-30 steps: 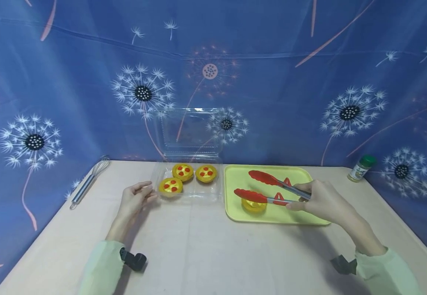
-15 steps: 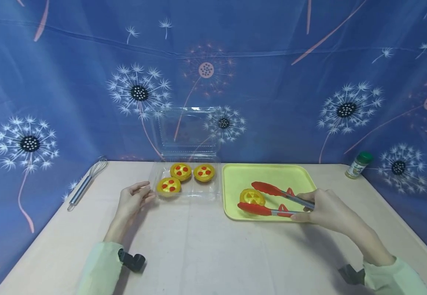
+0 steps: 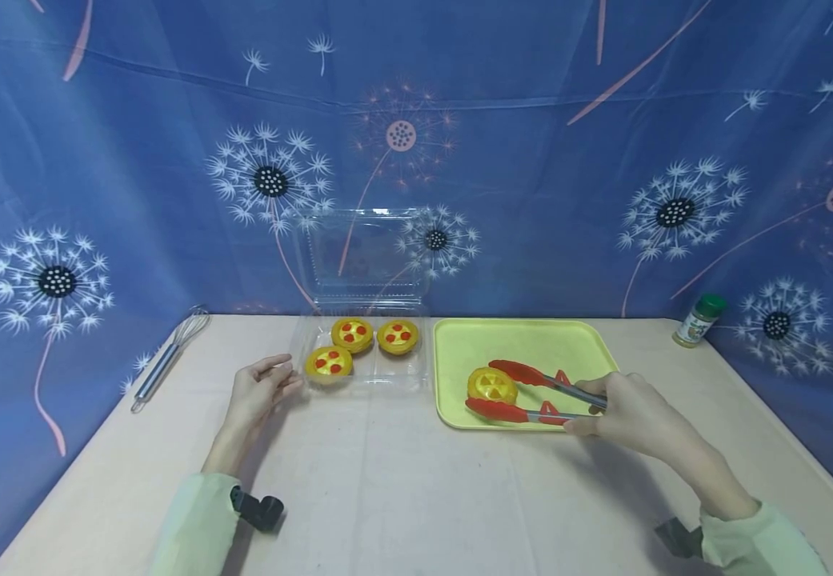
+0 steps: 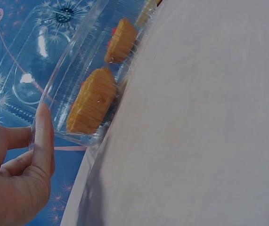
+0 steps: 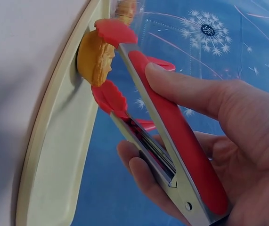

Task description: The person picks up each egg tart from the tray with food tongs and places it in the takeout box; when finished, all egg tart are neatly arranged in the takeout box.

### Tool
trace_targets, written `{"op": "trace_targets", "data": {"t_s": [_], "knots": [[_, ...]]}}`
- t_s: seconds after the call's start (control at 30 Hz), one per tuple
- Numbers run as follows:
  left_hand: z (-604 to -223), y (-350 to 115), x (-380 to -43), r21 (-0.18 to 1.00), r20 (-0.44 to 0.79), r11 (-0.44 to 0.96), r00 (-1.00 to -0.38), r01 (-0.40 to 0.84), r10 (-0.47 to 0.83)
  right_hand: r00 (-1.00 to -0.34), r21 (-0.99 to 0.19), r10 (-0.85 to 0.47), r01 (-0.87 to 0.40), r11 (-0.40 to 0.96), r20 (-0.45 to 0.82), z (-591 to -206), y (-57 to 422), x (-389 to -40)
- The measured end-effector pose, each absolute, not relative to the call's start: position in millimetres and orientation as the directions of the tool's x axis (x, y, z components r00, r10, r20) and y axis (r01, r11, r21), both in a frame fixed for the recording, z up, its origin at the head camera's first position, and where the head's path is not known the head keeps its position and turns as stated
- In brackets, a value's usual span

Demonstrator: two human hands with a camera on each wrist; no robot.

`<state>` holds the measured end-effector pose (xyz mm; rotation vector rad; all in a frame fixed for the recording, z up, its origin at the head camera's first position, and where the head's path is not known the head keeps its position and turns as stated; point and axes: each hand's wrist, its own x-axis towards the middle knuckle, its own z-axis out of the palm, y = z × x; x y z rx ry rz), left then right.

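My right hand (image 3: 635, 412) grips red-tipped metal tongs (image 5: 172, 136), thumb on one arm and fingers on the other. The tongs' red heads stand on either side of an egg tart (image 3: 491, 386) with yellow wedges on top, which sits on a pale yellow tray (image 3: 531, 340). In the right wrist view the heads are right at the tart's edge. At the left, my left hand (image 3: 258, 396) pinches the near left rim of a clear plastic clamshell box (image 4: 54, 80) between thumb and fingers. Three tarts (image 3: 329, 363) with red dots lie in the box, its lid (image 3: 366, 256) raised.
A whisk (image 3: 171, 356) lies at the far left of the table (image 3: 402, 488). A green-capped seasoning jar (image 3: 699, 322) stands at the back right, beyond the tray. A blue dandelion-print cloth (image 3: 517, 200) hangs behind and at the sides.
The tongs have come down from above the yellow-topped tart, and their heads have drawn closer together around it. The left hand has stayed at the box rim.
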<state>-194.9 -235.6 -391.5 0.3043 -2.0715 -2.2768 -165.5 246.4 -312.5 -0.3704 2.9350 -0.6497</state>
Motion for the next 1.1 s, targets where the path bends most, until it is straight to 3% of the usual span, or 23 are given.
{"op": "trace_targets", "data": {"t_s": [0.6, 1.1], "knots": [[-392, -237, -196, 0.990, -0.102, -0.118, -0.982, -0.083, -0.158, -0.969, -0.435, -0.246, -0.205, 0.877, -0.039, -313, 246, -164], [-392, -238, -196, 0.989, -0.095, -0.126, -0.983, -0.075, -0.155, -0.963, -0.448, -0.266, -0.256, 0.857, 0.040, -292, 238, -172]]}}
